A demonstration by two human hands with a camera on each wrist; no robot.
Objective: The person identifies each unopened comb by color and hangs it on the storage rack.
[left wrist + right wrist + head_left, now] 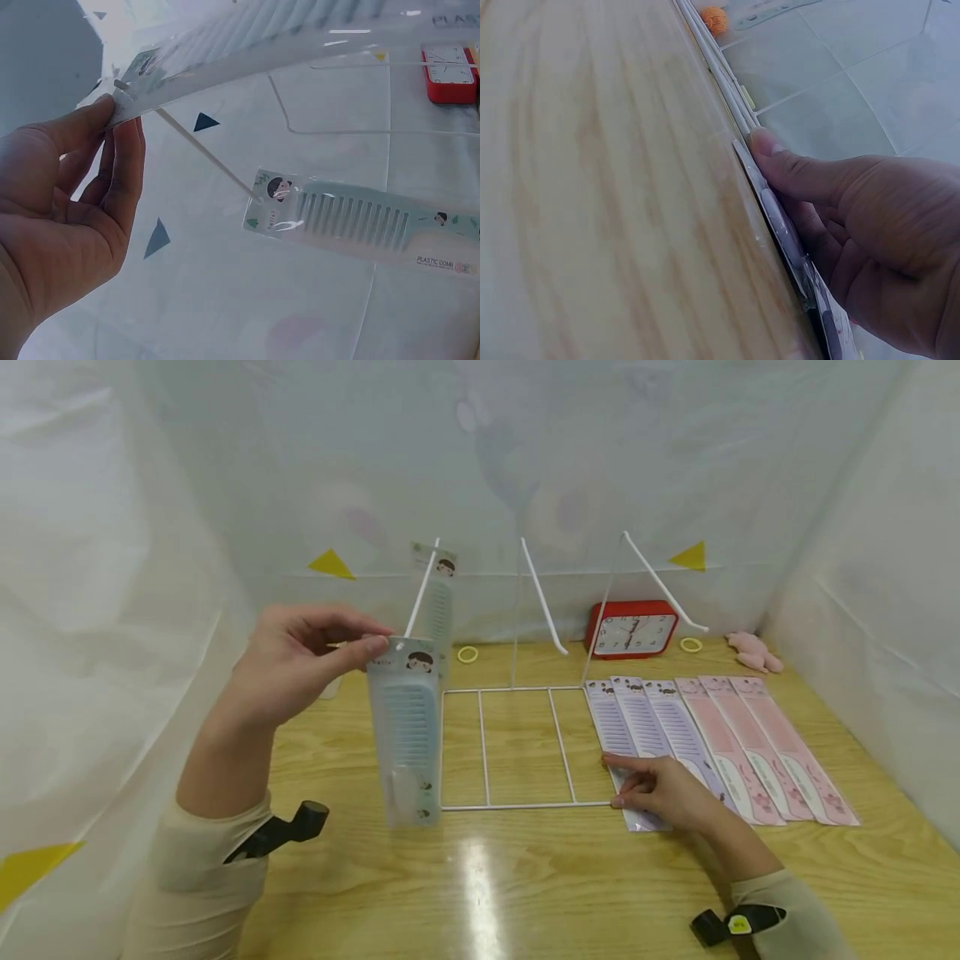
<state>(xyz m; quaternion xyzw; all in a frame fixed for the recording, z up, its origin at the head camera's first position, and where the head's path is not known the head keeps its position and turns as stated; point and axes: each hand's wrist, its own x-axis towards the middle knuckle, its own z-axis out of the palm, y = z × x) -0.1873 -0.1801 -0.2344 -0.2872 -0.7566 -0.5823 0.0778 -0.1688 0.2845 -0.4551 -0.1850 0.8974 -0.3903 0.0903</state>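
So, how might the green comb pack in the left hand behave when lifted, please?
The comb pack is probably stiff, since it hangs straight; likely light, as the left hand pinches only its top; perhaps slippery, given its glossy plastic.

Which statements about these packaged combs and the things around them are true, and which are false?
1. The left hand pinches a clear-packaged pale blue-green plastic comb. True.
2. Combs hang on all three hooks of the white metal-wire rack. False: only the left hook bears any.
3. Three clear-packaged pink combs lie on the wood-grained table. True.
4. The rectangular clock has a blue frame. False: it is red.
5. A small pink toy lies right of the clock. True.
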